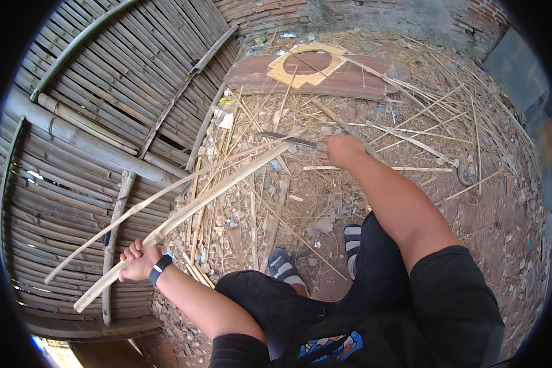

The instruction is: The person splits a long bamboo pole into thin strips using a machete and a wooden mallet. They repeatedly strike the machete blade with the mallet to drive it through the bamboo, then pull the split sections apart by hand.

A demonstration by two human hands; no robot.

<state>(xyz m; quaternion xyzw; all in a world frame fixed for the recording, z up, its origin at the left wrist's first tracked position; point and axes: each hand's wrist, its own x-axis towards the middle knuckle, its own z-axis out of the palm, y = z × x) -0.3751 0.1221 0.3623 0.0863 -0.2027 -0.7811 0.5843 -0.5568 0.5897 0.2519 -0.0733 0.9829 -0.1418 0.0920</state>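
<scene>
My left hand point(138, 262), with a dark band on its wrist, is wrapped round a long pale bamboo strip point(218, 191) near its lower end. The strip slants up and away to the right. My right hand point(343, 151) grips a long-bladed knife point(286, 139), its handle mostly hidden in my fist. The dark blade points left and lies at the strip's far end; whether it cuts into the bamboo I cannot tell. A thinner bamboo strip point(126, 216) runs beside the held one and meets it near the blade; whether the two are joined there is unclear.
A bamboo slat wall point(73, 138) rises at left. Ahead lie a brown board point(248, 75) and a yellowish panel point(275, 75) with a round hole. Loose bamboo strips point(420, 126) and shavings litter the ground. My sandalled feet point(284, 267) are below; a brick wall point(374, 21) stands behind.
</scene>
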